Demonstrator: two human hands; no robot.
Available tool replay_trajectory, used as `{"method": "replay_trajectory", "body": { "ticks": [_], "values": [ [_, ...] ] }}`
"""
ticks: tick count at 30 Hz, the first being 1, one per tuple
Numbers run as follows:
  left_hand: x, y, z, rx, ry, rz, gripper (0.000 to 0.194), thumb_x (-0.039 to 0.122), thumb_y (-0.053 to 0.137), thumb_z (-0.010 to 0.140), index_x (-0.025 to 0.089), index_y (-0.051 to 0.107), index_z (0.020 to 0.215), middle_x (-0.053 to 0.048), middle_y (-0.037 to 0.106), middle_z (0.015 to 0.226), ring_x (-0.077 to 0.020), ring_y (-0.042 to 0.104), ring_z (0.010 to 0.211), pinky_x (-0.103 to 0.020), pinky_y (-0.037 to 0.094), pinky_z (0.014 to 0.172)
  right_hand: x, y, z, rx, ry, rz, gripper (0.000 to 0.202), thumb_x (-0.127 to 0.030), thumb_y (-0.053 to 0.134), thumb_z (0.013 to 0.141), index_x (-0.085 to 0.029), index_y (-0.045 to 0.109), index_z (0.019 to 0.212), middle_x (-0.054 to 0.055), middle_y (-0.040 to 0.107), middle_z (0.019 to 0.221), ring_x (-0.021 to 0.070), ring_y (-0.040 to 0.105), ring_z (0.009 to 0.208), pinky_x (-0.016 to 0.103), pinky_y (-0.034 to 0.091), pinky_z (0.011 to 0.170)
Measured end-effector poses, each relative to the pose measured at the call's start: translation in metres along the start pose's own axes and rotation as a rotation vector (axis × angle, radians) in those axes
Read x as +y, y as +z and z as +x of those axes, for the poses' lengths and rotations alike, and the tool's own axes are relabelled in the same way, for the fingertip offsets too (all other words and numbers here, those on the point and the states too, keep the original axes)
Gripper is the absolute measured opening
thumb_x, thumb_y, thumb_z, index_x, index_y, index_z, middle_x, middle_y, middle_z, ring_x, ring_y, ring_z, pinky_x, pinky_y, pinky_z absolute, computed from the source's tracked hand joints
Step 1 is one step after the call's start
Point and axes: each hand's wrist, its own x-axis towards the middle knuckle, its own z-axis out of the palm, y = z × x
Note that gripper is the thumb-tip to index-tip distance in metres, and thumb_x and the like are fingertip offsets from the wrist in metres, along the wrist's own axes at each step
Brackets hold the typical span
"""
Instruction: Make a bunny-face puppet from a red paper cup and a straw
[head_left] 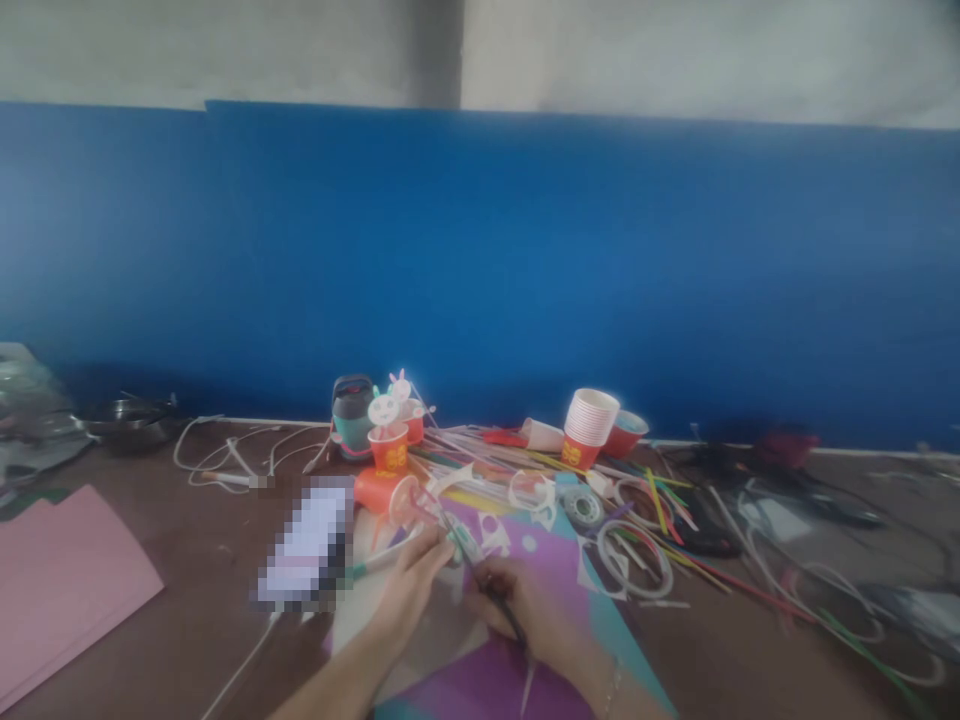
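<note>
My right hand (517,600) is closed round the dark handles of a pair of scissors (465,543), whose blades point up and to the left. Close beside the blades, my left hand (416,570) pinches a small pale paper piece (453,546) with greenish marks; its outline is blurred. I cannot tell whether the blades touch it. Under both hands lie purple paper (472,680) and white paper scraps (491,535). Just beyond my left hand, an orange paper cup (379,492) lies on its side. A marker-like stick (375,562) sits left of that hand.
A pixelated phone (307,545) lies to the left, with pink sheets (75,590) farther out. Decorated cups (388,455) stand at the back, near a stack of paper cups (591,425). Tape rolls (583,507), coloured strips (667,510) and cables (757,540) spread to the right.
</note>
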Motion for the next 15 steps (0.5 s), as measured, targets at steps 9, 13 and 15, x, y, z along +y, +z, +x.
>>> {"method": "replay_trajectory", "body": {
  "ticks": [9,13,15],
  "values": [
    [-0.0032,-0.0011,0.0018,-0.03,-0.026,-0.105,0.017,0.032,0.071,0.067,0.018,0.063,0.068,0.001,0.059,0.07,-0.0166,0.053,0.071,-0.025,0.041,0.068,0.007,0.0041,0.0029,-0.024,0.018,0.124,0.014,-0.034,0.057,0.073,-0.021,0.054,0.068,-0.006,0.049,0.051,0.0109,0.047,0.037,0.021,0.034,0.036],
    [-0.0061,-0.0026,0.003,-0.057,-0.017,-0.137,0.015,0.031,0.07,0.07,0.017,0.066,0.073,-0.001,0.063,0.074,-0.0177,0.055,0.075,-0.026,0.042,0.071,0.0071,0.0051,0.0021,-0.053,0.045,0.153,0.016,-0.036,0.056,0.074,-0.022,0.052,0.069,-0.006,0.048,0.05,0.0106,0.047,0.037,0.02,0.034,0.035],
    [-0.0059,-0.0027,0.0028,-0.057,-0.006,-0.15,0.013,0.029,0.07,0.07,0.017,0.066,0.071,-0.001,0.063,0.074,-0.0173,0.055,0.075,-0.026,0.042,0.071,0.0051,0.0043,0.001,-0.064,0.079,0.149,0.017,-0.037,0.055,0.074,-0.022,0.052,0.071,-0.006,0.048,0.049,0.01,0.046,0.035,0.019,0.033,0.034]
  ]
}}
